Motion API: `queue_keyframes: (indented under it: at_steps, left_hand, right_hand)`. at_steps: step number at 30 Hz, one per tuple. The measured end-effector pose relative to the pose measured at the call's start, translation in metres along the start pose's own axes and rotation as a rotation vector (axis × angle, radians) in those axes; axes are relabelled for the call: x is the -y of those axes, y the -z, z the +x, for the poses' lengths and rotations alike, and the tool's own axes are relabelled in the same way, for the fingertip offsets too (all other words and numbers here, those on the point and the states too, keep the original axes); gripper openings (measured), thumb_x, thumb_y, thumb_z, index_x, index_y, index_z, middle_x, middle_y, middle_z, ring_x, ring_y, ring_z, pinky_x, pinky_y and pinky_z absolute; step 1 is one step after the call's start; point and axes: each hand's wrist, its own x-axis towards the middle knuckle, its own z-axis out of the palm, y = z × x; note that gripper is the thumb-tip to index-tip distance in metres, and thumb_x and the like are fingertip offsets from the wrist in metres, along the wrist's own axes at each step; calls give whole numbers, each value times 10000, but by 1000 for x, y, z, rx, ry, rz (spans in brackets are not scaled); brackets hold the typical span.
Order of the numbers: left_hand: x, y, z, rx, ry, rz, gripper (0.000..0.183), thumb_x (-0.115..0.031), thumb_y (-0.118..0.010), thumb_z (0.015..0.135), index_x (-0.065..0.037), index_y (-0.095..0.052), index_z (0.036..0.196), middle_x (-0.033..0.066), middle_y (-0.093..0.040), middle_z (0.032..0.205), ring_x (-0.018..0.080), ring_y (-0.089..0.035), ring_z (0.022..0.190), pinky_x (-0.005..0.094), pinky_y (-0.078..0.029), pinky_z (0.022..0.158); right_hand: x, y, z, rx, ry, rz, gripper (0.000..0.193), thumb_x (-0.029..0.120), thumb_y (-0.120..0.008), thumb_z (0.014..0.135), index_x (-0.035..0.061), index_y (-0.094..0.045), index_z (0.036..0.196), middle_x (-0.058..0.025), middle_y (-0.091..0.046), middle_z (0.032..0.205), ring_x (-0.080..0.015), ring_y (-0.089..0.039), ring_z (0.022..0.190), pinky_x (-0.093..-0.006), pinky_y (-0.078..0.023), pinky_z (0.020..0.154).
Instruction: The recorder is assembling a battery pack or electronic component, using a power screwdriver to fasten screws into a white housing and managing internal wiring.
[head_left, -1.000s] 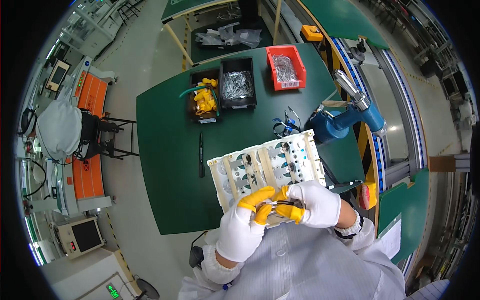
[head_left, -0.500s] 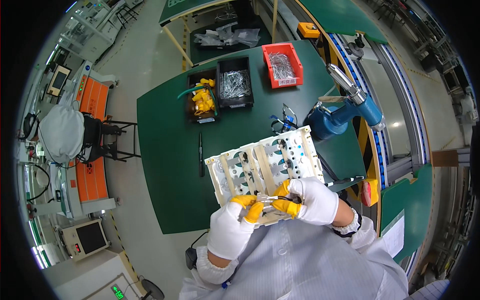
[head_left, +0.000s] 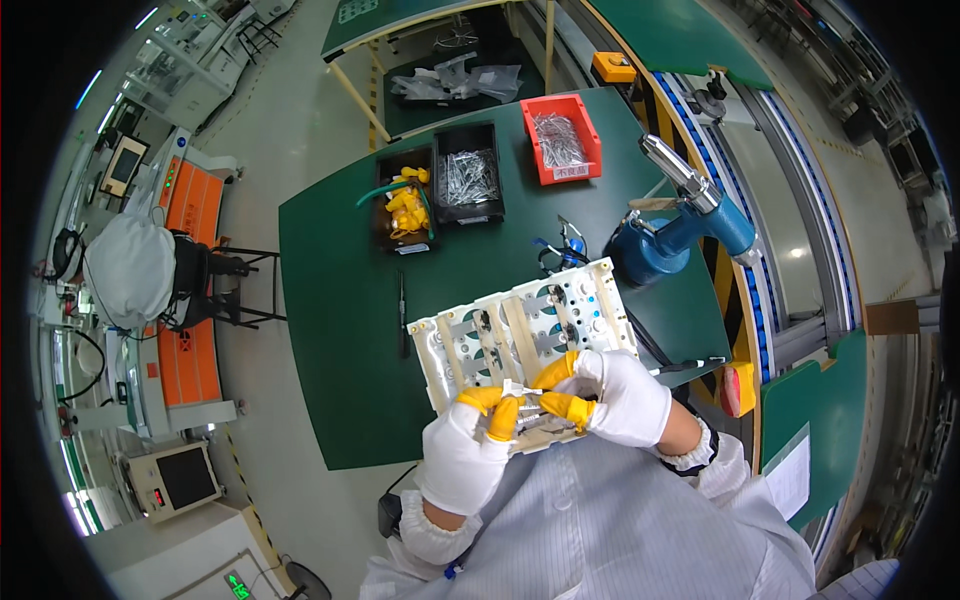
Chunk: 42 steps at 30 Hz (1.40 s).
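My left hand [head_left: 470,445], in a white glove with yellow fingertips, pinches a small whitish part [head_left: 517,388]. Facing it, my right hand [head_left: 622,397], gloved the same way, has thumb and fingers closed at the part's right end; what lies inside that pinch is hidden. Both hands are over the near edge of a cream plastic frame [head_left: 522,335] with crosswise bars, grey metal strips and small dark pieces. The frame lies tilted at the table's near side, against my smock.
A blue rivet gun [head_left: 650,245] stands right on the green table [head_left: 345,400]. Black bins hold yellow pieces [head_left: 405,212] and rivets [head_left: 467,178]; a red bin [head_left: 562,172] holds more. A pen-like tool [head_left: 402,312] lies left, blue-black wiring [head_left: 568,247] behind the frame.
The small part has tilted and risen slightly between my fingers. My right hand has shifted a little left, and the dark piece seen by its fingers is now hidden. The view has shifted slightly.
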Motion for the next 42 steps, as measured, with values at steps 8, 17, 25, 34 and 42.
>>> queue_keyframes:
  at_steps: [8, 17, 25, 34, 42]
  left_hand:
    - [-5, 0, -2, 18, 50, -3, 197, -196, -715, 939, -9, -686, 997, 139, -713, 831, 264, -710, 708, 325, -549, 645]
    - [-4, -10, -2, -56, 79, -48, 186, -195, -731, 918, -15, -701, 950, 112, -702, 763, 192, -692, 619, 282, -526, 573]
    - [-27, -7, 6, -43, 44, 73, 190, -158, -708, 937, 25, -671, 971, 115, -711, 817, 165, -669, 686, 292, -526, 638]
    - [-28, -9, 13, 68, 46, 181, 269, -246, -720, 936, 13, -651, 962, 182, -697, 774, 300, -721, 707, 370, -540, 603]
    - [-2, -11, 24, 133, 221, -439, 253, -235, -628, 1016, 2, -625, 1102, 45, -656, 902, 117, -614, 779, 279, -497, 686]
  right_hand:
    - [-3, -8, -1, -117, 58, -164, 145, 86, -706, 920, 34, -716, 1055, -101, -738, 933, -164, -706, 792, -289, -562, 726]
    - [-13, -25, -5, -402, 219, -476, 78, 72, -678, 946, 22, -715, 994, -93, -718, 827, -179, -697, 717, -278, -549, 677]
    - [-17, -23, -6, -426, 153, -438, 175, 101, -753, 865, 33, -693, 1015, -161, -696, 812, -289, -711, 693, -338, -567, 644]
    - [-14, -19, -2, -394, 180, -382, 154, 126, -740, 893, 38, -687, 1007, -128, -708, 848, -254, -710, 703, -320, -565, 671]
    - [-12, -11, 1, -172, 534, -452, 163, 109, -756, 883, 83, -691, 1030, -84, -683, 1102, -241, -691, 900, -298, -554, 791]
